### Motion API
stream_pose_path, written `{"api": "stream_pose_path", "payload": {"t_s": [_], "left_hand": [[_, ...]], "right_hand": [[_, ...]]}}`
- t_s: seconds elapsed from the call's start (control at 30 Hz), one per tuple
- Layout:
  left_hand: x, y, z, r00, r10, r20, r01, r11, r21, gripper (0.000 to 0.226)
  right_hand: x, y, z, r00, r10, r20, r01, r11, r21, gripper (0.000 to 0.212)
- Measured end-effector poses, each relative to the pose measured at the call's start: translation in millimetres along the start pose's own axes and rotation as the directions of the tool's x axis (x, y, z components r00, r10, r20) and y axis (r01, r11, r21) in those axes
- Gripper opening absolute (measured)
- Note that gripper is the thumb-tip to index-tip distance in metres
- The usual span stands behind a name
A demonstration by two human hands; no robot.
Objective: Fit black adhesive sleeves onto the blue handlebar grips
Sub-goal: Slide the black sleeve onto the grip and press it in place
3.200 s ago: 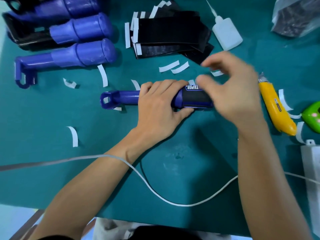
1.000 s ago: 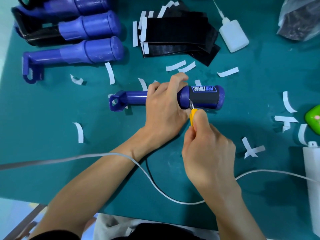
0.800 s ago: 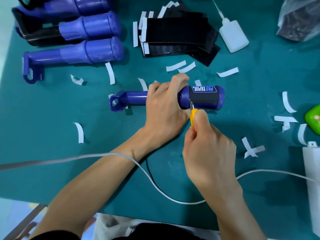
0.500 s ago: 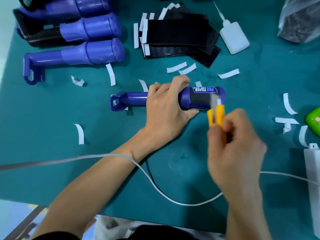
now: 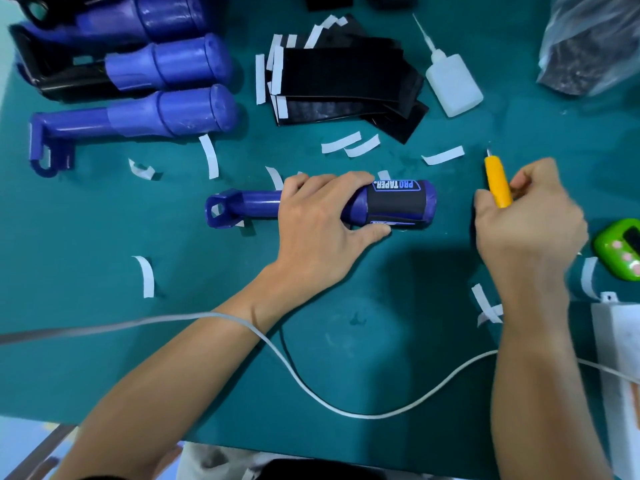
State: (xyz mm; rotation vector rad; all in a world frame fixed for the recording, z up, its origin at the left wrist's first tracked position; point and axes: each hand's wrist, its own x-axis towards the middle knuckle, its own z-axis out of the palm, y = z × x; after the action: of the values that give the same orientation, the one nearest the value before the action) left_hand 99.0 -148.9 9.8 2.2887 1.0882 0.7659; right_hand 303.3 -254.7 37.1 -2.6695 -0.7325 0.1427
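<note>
A blue handlebar grip lies on the green mat, its thick end wrapped in a black adhesive sleeve printed PRO TAPER. My left hand grips the grip at its middle, thumb under the sleeve's left edge. My right hand is to the right of the grip, apart from it, and holds a yellow utility knife with the blade pointing away. A stack of black sleeves with white backing strips lies at the back centre. Bare blue grips lie at the back left.
A white glue bottle stands right of the sleeve stack. Peeled white backing strips are scattered over the mat. A green device and a white box sit at the right edge, a clear bag back right. A white cable crosses the front.
My right hand has drawn the yellow knife away from the sleeve's edge and moved it right, clear of the grip. My left hand has kept its hold on the grip.
</note>
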Motion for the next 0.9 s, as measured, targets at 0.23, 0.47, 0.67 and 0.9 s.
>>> {"api": "stream_pose_path", "payload": {"t_s": [0.23,0.47,0.67,0.9], "left_hand": [[-1,1,0,1.000,-0.008,0.014,0.008,1.000,0.002,0.058],[-2,1,0,1.000,-0.013,0.004,0.013,1.000,0.005,0.055],[-3,-2,3,1.000,-0.011,0.000,0.011,1.000,0.017,0.055],[-2,-3,4,0.999,0.048,-0.026,-0.047,0.999,0.024,0.054]], "right_hand": [[31,-46,-3,0.961,-0.271,-0.052,0.276,0.944,0.182,0.034],[83,-80,28,0.919,-0.354,0.175,0.345,0.935,0.079,0.056],[88,-78,41,0.944,-0.319,0.081,0.321,0.947,-0.011,0.050],[60,-52,23,0.998,-0.034,0.055,-0.014,0.726,0.688,0.035]]}}
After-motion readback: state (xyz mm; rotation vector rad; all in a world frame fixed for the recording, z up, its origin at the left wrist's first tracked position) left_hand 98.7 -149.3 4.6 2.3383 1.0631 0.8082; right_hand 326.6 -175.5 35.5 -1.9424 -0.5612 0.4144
